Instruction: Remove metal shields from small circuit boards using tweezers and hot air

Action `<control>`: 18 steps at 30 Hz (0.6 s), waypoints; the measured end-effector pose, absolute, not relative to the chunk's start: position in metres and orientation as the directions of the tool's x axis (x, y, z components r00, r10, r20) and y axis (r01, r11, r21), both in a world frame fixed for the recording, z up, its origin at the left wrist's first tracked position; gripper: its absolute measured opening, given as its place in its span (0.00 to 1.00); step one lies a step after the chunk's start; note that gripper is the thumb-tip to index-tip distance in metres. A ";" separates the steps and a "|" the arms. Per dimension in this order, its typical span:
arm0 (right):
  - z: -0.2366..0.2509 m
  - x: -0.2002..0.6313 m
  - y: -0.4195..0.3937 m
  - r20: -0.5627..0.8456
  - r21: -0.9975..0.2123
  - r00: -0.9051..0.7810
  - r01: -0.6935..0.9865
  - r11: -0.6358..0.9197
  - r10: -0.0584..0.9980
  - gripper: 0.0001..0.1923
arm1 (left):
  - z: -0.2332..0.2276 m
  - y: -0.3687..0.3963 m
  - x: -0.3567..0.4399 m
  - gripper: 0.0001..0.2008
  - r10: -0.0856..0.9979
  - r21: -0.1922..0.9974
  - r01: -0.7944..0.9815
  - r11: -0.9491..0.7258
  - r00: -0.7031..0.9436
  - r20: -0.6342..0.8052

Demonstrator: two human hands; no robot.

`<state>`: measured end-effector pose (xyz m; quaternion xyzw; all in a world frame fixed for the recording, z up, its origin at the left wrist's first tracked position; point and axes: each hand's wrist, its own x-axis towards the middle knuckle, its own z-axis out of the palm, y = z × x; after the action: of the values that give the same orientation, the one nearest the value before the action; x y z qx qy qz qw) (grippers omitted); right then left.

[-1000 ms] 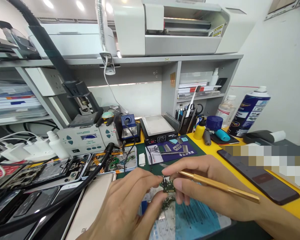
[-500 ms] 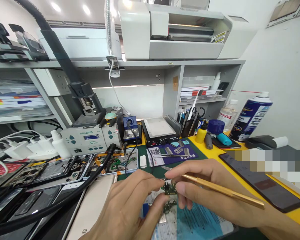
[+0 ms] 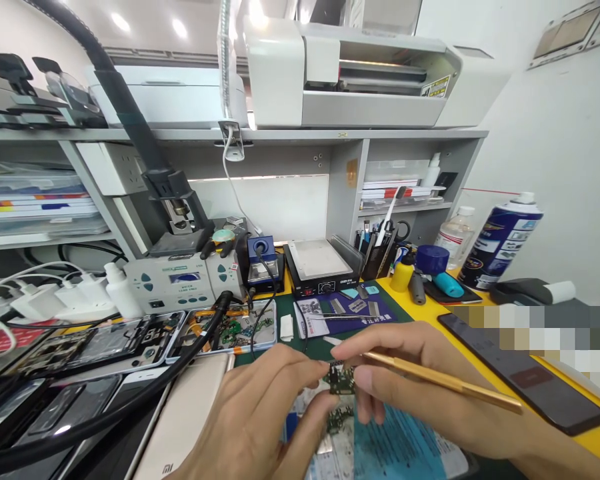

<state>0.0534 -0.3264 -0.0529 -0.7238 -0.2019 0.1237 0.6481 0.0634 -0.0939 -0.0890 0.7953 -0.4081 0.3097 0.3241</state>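
Between the thumb and fingers of my left hand (image 3: 265,407) is a small green circuit board (image 3: 341,379), held at its left side. My right hand (image 3: 420,380) grips a slim gold-handled knife (image 3: 445,379). Its handle slants down to the right, and a pale, narrow tip shows beyond my index finger. My right thumb and fingers are also at the board's right edge; whether they press on it I cannot tell. Below the board lies another green board (image 3: 341,419), partly hidden, on a blue and white work surface (image 3: 400,443).
A parts tray (image 3: 260,323) and several phones lie left, crossed by a thick black hose (image 3: 180,380). Behind stand a rework station (image 3: 173,283) and a small hot plate (image 3: 325,263). Tweezers (image 3: 350,316) rest on a purple card. A dark phone (image 3: 520,370) lies right.
The whole view has shifted slightly, with the bench and shelf lower in the picture. The board between my hands shows a little more of its face. Both hands keep the same hold.
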 end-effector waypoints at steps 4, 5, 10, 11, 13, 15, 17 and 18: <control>-0.059 0.057 -0.327 0.096 -0.993 0.893 0.114 -0.015 0.439 0.12 | -0.091 -0.091 0.065 0.13 -0.488 0.283 -0.837 -0.468 0.512 0.707; -0.061 0.059 -0.328 0.109 -0.993 0.897 0.119 0.004 0.428 0.12 | -0.092 -0.090 0.066 0.12 -0.495 0.289 -0.833 -0.472 0.521 0.695; -0.066 0.066 -0.329 0.122 -0.991 0.909 0.131 0.004 0.399 0.15 | -0.093 -0.090 0.071 0.12 -0.502 0.269 -0.838 -0.474 0.508 0.700; -0.065 0.067 -0.329 0.118 -0.991 0.907 0.136 -0.015 0.403 0.15 | -0.093 -0.090 0.072 0.11 -0.500 0.261 -0.843 -0.470 0.498 0.708; -0.064 0.066 -0.330 0.135 -0.979 0.906 0.183 -0.084 0.401 0.16 | -0.092 -0.091 0.073 0.10 -0.495 0.254 -0.847 -0.466 0.488 0.718; -0.063 0.064 -0.330 0.200 -0.932 0.895 0.299 -0.206 0.398 0.16 | -0.091 -0.090 0.073 0.09 -0.488 0.249 -0.843 -0.477 0.490 0.722; -0.062 0.063 -0.330 0.285 -0.836 0.865 0.435 -0.335 0.412 0.16 | -0.090 -0.090 0.073 0.08 -0.491 0.244 -0.833 -0.496 0.501 0.713; -0.062 0.063 -0.329 0.330 -0.781 0.845 0.494 -0.382 0.420 0.16 | -0.089 -0.089 0.073 0.08 -0.494 0.246 -0.829 -0.502 0.508 0.705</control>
<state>0.0626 -0.3292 -0.0619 -0.8304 -0.2753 -0.0385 0.4829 0.0735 -0.0895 -0.0894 0.8178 -0.4047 0.2867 0.2920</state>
